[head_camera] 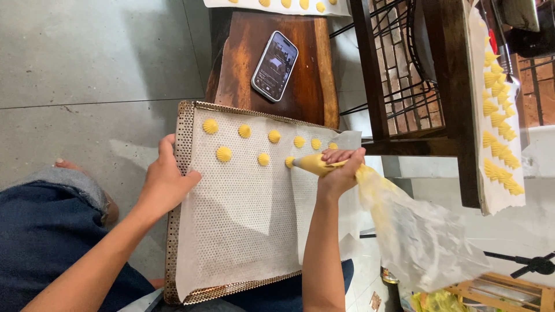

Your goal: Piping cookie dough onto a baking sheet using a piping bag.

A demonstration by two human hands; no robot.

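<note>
Right hand (340, 173) squeezes the yellow-filled clear plastic piping bag (370, 196) at frame centre; left hand (165, 182) clasps the perforated metal tray (184, 133), which could tip, smearing swirls.

Bright, even daylight; soft shadows on the floor (87, 58); sharp focus, edges slightly bent.

The perforated tray (184, 173) carries 9 piped yellow dough swirls (224, 153): 6 in the far row and 3 in the near row, the last one at the bag's tip. There is 1 piping bag (399, 219), 1 sheet of baking paper (243, 231) on that tray, and 1 phone (274, 65) on the wooden stool (306, 86). 2 further trays of piped swirls show, 1 at the top edge (277, 4) and 1 at the right (500, 115). 2 hands are in view, left hand (165, 182) and right hand (341, 170).
</note>
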